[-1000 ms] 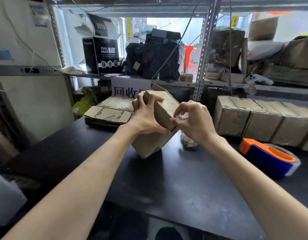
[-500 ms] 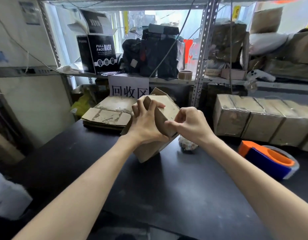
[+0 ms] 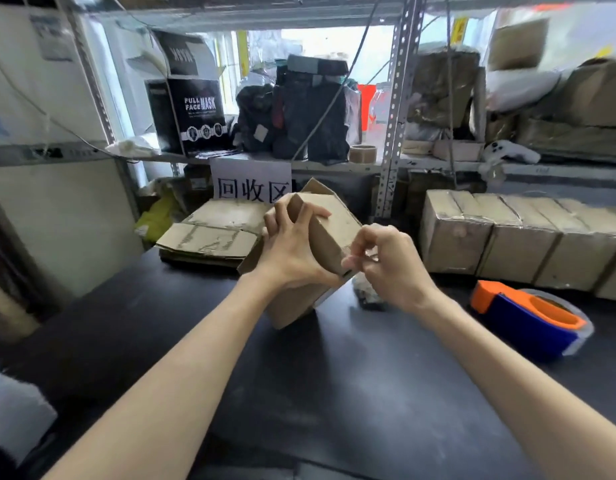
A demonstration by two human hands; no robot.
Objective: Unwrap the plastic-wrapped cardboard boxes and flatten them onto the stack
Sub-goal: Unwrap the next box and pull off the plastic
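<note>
A brown cardboard box stands tilted on one corner on the black table. My left hand grips its upper left end, fingers curled over the top. My right hand pinches at the box's near right edge, where a bit of clear tape or plastic shows. A stack of flattened cardboard lies just left of the box. A row of plastic-wrapped boxes sits at the right, against the shelf.
An orange and blue tape dispenser lies at the right of the table. A crumpled wad of clear plastic lies under my right hand. Behind stand a metal shelf post, a white sign and cluttered shelves.
My right hand has shifted slightly right along the box's edge and its fingers have loosened into a pinch. The box has stayed tilted in my left hand.
</note>
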